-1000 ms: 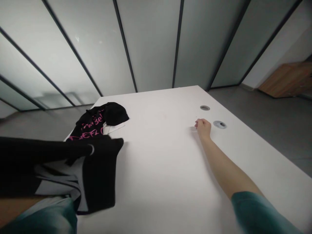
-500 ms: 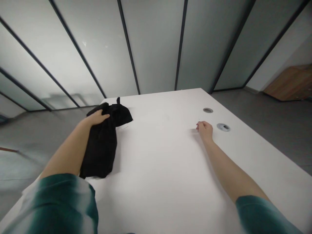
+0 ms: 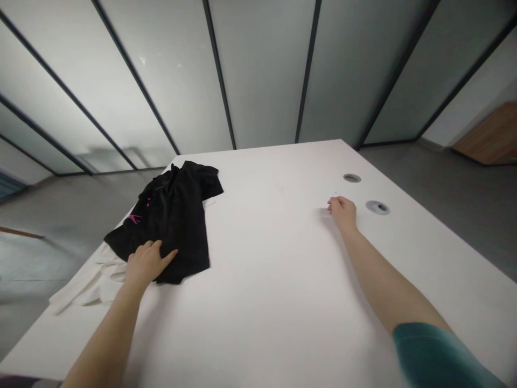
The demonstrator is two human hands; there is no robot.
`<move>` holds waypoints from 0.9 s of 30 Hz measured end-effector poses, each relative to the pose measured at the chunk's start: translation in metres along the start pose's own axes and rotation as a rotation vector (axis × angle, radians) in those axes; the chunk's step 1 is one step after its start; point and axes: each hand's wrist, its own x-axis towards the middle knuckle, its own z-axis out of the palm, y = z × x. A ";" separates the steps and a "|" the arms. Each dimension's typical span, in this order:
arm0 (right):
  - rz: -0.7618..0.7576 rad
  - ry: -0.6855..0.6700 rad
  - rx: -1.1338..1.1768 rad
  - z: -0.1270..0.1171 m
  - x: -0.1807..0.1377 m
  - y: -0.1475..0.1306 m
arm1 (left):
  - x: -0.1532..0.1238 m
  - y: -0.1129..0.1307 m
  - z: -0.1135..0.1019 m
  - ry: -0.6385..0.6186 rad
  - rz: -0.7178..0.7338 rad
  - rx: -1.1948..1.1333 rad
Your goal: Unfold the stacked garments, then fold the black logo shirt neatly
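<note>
The left hand (image 3: 147,261) is laid flat, fingers spread, on the near hem of the black shirt (image 3: 173,210); nothing is gripped. The right hand (image 3: 343,211) is rested well apart on the table (image 3: 274,291), fingers curled under; whether something small is pinched cannot be told. The shirt lies crumpled at the table's left edge, partly over a white cloth (image 3: 91,280) that hangs past this edge. If the shirt is pushed leftward, both fabrics could probably slide off. Wide bare room is offered between the hands; two cable holes (image 3: 377,207) are found just beyond the right hand.
</note>
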 end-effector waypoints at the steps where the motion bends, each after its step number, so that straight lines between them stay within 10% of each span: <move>1: -0.003 0.000 0.001 0.000 0.000 0.000 | 0.000 0.004 0.001 0.019 0.014 0.002; 6: -0.001 0.003 0.018 0.000 0.001 0.002 | 0.016 -0.002 -0.039 0.134 -0.143 -0.149; 12: -0.011 0.009 0.017 0.001 0.002 0.003 | 0.056 -0.079 -0.123 0.360 -0.211 -0.093; 17: -0.005 -0.008 -0.013 0.000 0.002 0.001 | 0.085 -0.107 -0.118 0.107 -0.013 0.115; 20: -0.033 -0.014 -0.043 -0.001 0.001 -0.001 | 0.079 -0.054 -0.095 0.159 0.200 0.106; 27: -0.246 -0.001 -0.177 0.004 -0.015 -0.015 | 0.064 0.153 -0.031 0.214 0.665 -0.331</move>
